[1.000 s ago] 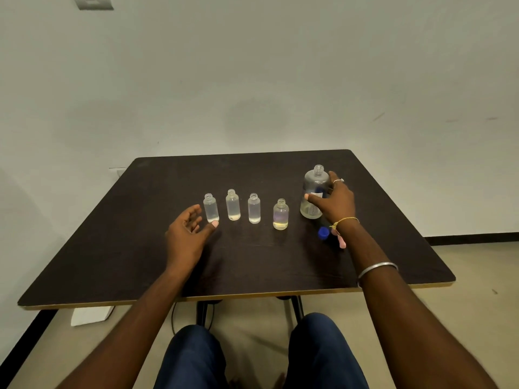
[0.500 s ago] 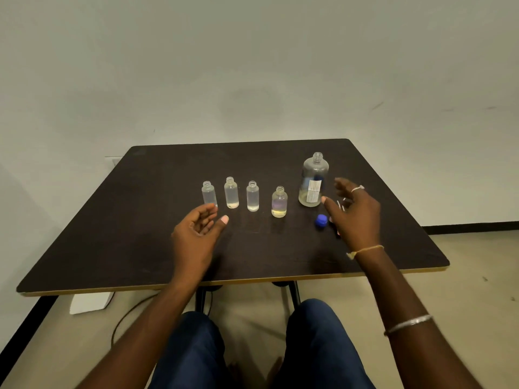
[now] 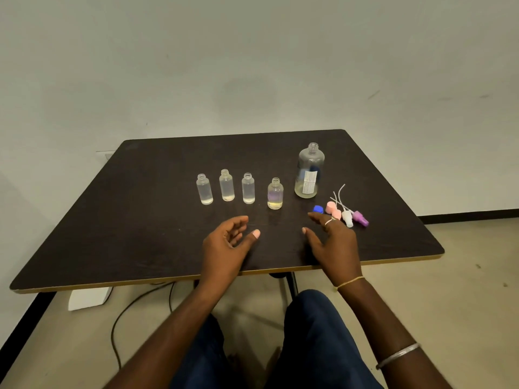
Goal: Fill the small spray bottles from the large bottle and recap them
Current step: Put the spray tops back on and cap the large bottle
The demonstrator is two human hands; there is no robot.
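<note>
My left hand (image 3: 224, 244) and right hand (image 3: 335, 242) hover empty, fingers loose. Four small spray bottles (image 3: 248, 189) stand mid-counter, uncapped, holding some liquid. The large bottle (image 3: 309, 172) on the right looks nearly drained. Recapping remains, I judge: the spray caps (image 3: 347, 216) lie at right.

right hand (image 3: 335, 244): silver ring (image 3: 328, 222) | wrist — thin yellow thread (image 3: 349, 282) | forearm — silver bangle (image 3: 398, 355) | legs: dark blue trousers (image 3: 317, 346)

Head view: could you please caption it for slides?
Left hand and right hand open near four uncapped small bottles, large bottle, spray caps.
</note>
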